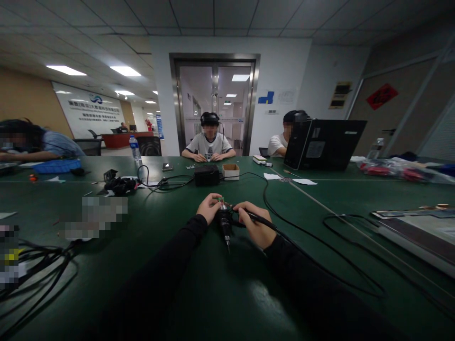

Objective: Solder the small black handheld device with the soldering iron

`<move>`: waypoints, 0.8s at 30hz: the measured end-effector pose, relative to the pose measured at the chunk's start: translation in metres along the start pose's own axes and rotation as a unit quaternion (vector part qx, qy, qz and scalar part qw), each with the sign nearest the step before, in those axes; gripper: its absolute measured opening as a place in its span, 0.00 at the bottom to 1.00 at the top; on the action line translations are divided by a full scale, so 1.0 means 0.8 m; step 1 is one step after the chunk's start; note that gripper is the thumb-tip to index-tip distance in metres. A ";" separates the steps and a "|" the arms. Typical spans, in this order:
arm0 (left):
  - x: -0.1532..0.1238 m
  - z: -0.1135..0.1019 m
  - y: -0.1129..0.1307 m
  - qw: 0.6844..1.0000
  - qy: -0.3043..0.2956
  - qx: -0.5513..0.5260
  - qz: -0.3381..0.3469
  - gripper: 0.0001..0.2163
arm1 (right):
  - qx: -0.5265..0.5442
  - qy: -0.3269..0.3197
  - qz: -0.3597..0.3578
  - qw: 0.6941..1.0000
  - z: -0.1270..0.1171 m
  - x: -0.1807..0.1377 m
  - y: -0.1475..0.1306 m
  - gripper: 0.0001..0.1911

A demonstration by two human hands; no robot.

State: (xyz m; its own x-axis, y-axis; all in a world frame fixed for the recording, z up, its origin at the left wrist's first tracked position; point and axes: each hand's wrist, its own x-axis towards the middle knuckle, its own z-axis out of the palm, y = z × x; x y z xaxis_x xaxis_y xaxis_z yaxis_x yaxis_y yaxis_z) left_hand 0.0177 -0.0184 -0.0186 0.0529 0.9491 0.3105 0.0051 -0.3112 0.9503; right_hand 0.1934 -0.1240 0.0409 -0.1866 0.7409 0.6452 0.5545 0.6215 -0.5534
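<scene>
My left hand [209, 207] is closed, its thumb and fingers pinching a small green circuit board [221, 199]. Held like a pen in my right hand [256, 224] is a black soldering iron [259, 219], its cable running back over the forearm. The iron's front end points left toward the board; whether the tip touches it is too small to tell. Between my hands, just below the board, is a dark, thick-bodied tool [225, 222] with a thin metal shaft pointing toward me.
Ahead are a black box [206, 175] with cables and a small open carton [231, 171]. A black computer tower [322, 144] stands back right, a flat panel [419, 232] lies right, and cables [39, 265] coil left. A person [209, 142] sits opposite; others sit on both sides.
</scene>
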 end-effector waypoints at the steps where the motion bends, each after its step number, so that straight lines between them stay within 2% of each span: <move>1: 0.000 0.000 -0.001 1.000 -0.001 -0.004 -0.001 0.11 | -0.001 0.001 -0.001 1.000 0.000 0.000 0.000 0.12; 5: 0.001 0.001 -0.004 1.000 0.001 0.011 -0.016 0.10 | -0.003 0.012 0.000 1.000 -0.002 0.001 -0.001 0.12; 9: 0.000 -0.004 0.006 0.989 0.017 0.141 -0.046 0.07 | -0.008 0.029 0.003 1.000 -0.004 0.002 0.002 0.12; 12: -0.011 -0.008 0.036 0.968 0.031 0.248 -0.020 0.11 | -0.013 0.036 0.001 0.999 -0.006 0.002 0.004 0.12; 14: -0.033 -0.006 0.074 0.951 0.026 0.303 0.062 0.15 | -0.015 0.039 0.001 0.999 -0.007 0.002 0.005 0.13; 16: -0.072 -0.001 0.125 0.927 -0.037 0.329 0.176 0.12 | -0.012 0.041 0.001 0.999 -0.008 0.002 0.004 0.12; 18: -0.123 0.006 0.183 0.908 -0.109 0.298 0.272 0.09 | -0.005 0.038 -0.005 0.999 -0.008 0.002 0.003 0.12; 21: -0.202 0.013 0.261 0.903 -0.169 0.205 0.337 0.12 | 0.005 0.036 -0.001 0.999 -0.007 0.002 0.002 0.13; 24: -0.254 0.007 0.314 0.874 -0.213 0.177 0.399 0.16 | 0.002 0.048 0.002 0.999 -0.006 0.002 0.004 0.13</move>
State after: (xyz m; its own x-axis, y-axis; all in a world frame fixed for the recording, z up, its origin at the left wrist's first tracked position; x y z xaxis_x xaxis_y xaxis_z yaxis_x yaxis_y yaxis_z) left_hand 0.0136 -0.2893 0.1569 0.5479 0.3426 0.7632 0.1015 -0.9328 0.3458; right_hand 0.1988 -0.1221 0.0428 -0.1050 0.7155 0.6907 0.5523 0.6195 -0.5579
